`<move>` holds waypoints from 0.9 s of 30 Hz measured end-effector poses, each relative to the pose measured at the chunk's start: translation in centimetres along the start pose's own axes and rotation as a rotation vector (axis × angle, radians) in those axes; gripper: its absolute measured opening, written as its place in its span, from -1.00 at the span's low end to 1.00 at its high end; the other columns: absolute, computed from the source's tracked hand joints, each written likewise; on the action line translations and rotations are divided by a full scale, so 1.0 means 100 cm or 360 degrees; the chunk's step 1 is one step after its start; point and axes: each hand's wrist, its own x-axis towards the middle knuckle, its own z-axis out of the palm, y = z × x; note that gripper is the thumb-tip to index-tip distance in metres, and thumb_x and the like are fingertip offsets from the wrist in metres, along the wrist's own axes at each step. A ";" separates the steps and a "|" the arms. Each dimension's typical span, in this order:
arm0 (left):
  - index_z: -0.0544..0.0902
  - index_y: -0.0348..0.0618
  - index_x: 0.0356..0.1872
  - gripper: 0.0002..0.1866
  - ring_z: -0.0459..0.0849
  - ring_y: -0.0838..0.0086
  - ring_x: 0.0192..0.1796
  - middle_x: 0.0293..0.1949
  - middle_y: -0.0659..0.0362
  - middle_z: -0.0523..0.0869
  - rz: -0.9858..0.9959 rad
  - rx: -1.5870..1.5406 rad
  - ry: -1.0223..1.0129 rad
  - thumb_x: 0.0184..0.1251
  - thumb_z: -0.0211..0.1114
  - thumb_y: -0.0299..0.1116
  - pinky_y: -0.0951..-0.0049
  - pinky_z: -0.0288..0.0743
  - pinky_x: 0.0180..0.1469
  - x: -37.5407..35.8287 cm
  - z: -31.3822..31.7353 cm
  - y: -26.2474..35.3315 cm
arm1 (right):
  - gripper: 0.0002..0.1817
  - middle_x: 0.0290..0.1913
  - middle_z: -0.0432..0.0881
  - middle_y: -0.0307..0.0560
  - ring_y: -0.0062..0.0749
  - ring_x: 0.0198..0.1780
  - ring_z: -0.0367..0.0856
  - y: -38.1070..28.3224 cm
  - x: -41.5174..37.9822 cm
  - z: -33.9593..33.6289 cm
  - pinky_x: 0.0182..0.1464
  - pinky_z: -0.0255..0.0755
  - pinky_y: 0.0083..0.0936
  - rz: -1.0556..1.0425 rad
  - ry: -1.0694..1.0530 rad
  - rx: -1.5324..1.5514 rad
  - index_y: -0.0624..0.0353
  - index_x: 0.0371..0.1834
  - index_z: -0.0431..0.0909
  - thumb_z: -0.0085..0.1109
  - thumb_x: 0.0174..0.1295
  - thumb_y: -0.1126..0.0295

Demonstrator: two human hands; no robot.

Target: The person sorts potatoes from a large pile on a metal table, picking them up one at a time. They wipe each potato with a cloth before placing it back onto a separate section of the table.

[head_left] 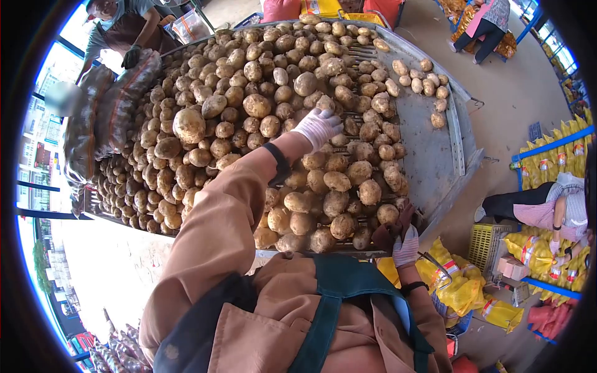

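Observation:
My left hand (319, 129), in a pale striped glove, reaches over the middle of the potato heap. Its fingers are curled against a potato (324, 104) at the fingertips; part of the grip is hidden. Under and around it lie many soil-covered potatoes (336, 181) of mixed sizes on a slatted sorting table. My right hand (406, 247), also gloved, is low at the table's near right corner. It is closed on a dark brown cloth-like piece (398, 227), whose exact kind I cannot make out.
A metal side tray (429, 146) on the right carries several potatoes. Filled net sacks (115, 112) lean at the left, beside a person (134, 28). Yellow sacks (457, 280) and a yellow crate (485, 245) stand at right. Two other people (491, 25) bend over sacks there.

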 end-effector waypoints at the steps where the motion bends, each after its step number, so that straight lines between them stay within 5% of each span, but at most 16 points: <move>1: 0.57 0.02 0.21 -0.44 0.41 0.16 0.35 0.23 0.14 0.53 0.0150 0.0034 0.0065 0.11 0.38 -0.22 0.13 0.35 0.30 0.003 0.009 -0.003 | -0.39 0.19 0.46 0.39 0.33 0.18 0.45 0.002 -0.001 0.003 0.23 0.38 0.01 0.0004 0.0011 -0.0011 0.30 0.34 0.31 0.18 0.19 0.38; 3: 0.56 0.03 0.22 -0.46 0.39 0.09 0.35 0.24 0.11 0.51 0.0221 -0.0028 0.0207 0.16 0.36 -0.18 0.07 0.24 0.38 0.011 0.024 -0.008 | -0.37 0.20 0.46 0.36 0.30 0.19 0.45 0.007 -0.004 0.007 0.24 0.38 0.00 0.0001 0.0027 -0.0030 0.28 0.36 0.30 0.18 0.20 0.38; 7: 0.47 0.01 0.30 -0.39 0.39 0.06 0.34 0.25 0.06 0.49 -0.0656 -0.0193 0.0670 0.22 0.35 -0.09 0.03 0.27 0.36 0.035 -0.003 -0.050 | -0.37 0.20 0.46 0.33 0.31 0.19 0.44 -0.002 0.001 0.001 0.24 0.37 0.00 0.0058 -0.0066 -0.0018 0.27 0.37 0.29 0.18 0.22 0.37; 10: 0.31 -0.07 0.44 -0.22 0.52 0.02 0.25 0.25 0.00 0.50 -0.1121 -0.0360 0.0107 0.27 0.37 0.01 0.09 0.43 0.24 0.046 0.000 -0.092 | -0.38 0.21 0.45 0.35 0.32 0.21 0.42 -0.003 0.000 0.000 0.26 0.35 0.01 0.0047 -0.0053 -0.0048 0.27 0.38 0.27 0.15 0.24 0.38; 13: 0.23 -0.09 0.49 -0.13 0.57 -0.03 0.20 0.25 -0.06 0.52 -0.1057 -0.0540 -0.0055 0.24 0.43 -0.01 0.12 0.48 0.21 0.045 0.000 -0.115 | -0.40 0.20 0.45 0.36 0.30 0.22 0.41 0.002 -0.001 0.002 0.27 0.32 0.02 0.0079 -0.0109 -0.0048 0.27 0.37 0.29 0.12 0.24 0.39; 16: 0.20 -0.15 0.51 -0.10 0.61 0.01 0.18 0.20 -0.05 0.59 -0.1060 -0.0979 0.0249 0.23 0.47 -0.08 0.20 0.50 0.21 0.040 0.020 -0.129 | -0.41 0.20 0.44 0.38 0.30 0.23 0.40 0.007 -0.006 0.008 0.29 0.30 0.04 -0.0009 0.0031 -0.0005 0.28 0.36 0.30 0.12 0.23 0.41; 18: 0.27 -0.18 0.47 -0.23 0.63 0.13 0.16 0.21 0.00 0.61 -0.1063 -0.2266 0.0896 0.38 0.30 0.02 0.28 0.50 0.20 0.032 0.011 -0.109 | -0.41 0.20 0.45 0.38 0.33 0.21 0.41 -0.001 -0.005 0.005 0.28 0.32 0.03 0.0006 0.0065 -0.0043 0.29 0.35 0.31 0.11 0.20 0.45; 20: 0.38 -0.16 0.40 -0.36 0.60 0.23 0.18 0.24 0.09 0.60 -0.0955 -0.3533 0.0547 0.48 0.13 0.06 0.32 0.45 0.26 0.010 -0.019 -0.094 | -0.41 0.16 0.48 0.35 0.31 0.17 0.45 -0.003 -0.002 0.006 0.27 0.35 -0.02 0.0094 0.0051 -0.0080 0.28 0.33 0.34 0.12 0.17 0.49; 21: 0.42 -0.12 0.37 -0.41 0.58 0.29 0.20 0.24 0.11 0.60 -0.0482 -0.3387 0.0608 0.51 0.07 0.07 0.33 0.41 0.29 0.007 -0.004 -0.085 | -0.41 0.13 0.52 0.33 0.27 0.15 0.49 0.001 0.001 0.007 0.26 0.38 -0.07 0.0178 0.0023 -0.0101 0.27 0.33 0.36 0.13 0.15 0.51; 23: 0.48 -0.04 0.30 -0.44 0.59 0.35 0.20 0.20 0.15 0.63 -0.0188 -0.3942 0.0531 0.49 0.08 0.11 0.30 0.44 0.23 -0.020 -0.010 -0.044 | -0.44 0.07 0.60 0.20 0.07 0.08 0.58 -0.023 0.016 -0.010 0.21 0.43 -0.22 0.0493 -0.0050 0.0202 0.27 0.30 0.42 0.16 0.15 0.55; 24: 0.51 -0.01 0.27 -0.44 0.63 0.36 0.16 0.16 0.17 0.66 -0.0379 -0.4663 0.0366 0.46 0.15 0.14 0.26 0.51 0.14 -0.031 -0.034 -0.017 | -0.46 0.03 0.66 0.11 -0.09 0.05 0.63 -0.041 0.046 -0.026 0.18 0.46 -0.32 0.0713 -0.0076 0.0521 0.27 0.29 0.45 0.16 0.16 0.57; 26: 0.52 0.00 0.26 -0.42 0.63 0.39 0.15 0.14 0.21 0.67 -0.0687 -0.4794 0.0462 0.44 0.16 0.19 0.31 0.54 0.08 -0.032 -0.027 0.019 | -0.52 0.04 0.69 -0.07 -0.40 0.04 0.62 -0.031 0.074 -0.031 0.14 0.46 -0.45 0.1123 0.0224 0.1489 0.31 0.26 0.49 0.16 0.23 0.57; 27: 0.53 0.00 0.25 -0.39 0.64 0.41 0.12 0.11 0.23 0.68 -0.0849 -0.4774 0.0351 0.42 0.15 0.24 0.37 0.55 0.04 -0.034 -0.032 0.037 | -0.55 0.06 0.67 -0.13 -0.45 0.04 0.60 -0.051 0.092 -0.045 0.13 0.47 -0.45 0.1054 0.0235 0.1532 0.33 0.25 0.49 0.15 0.26 0.57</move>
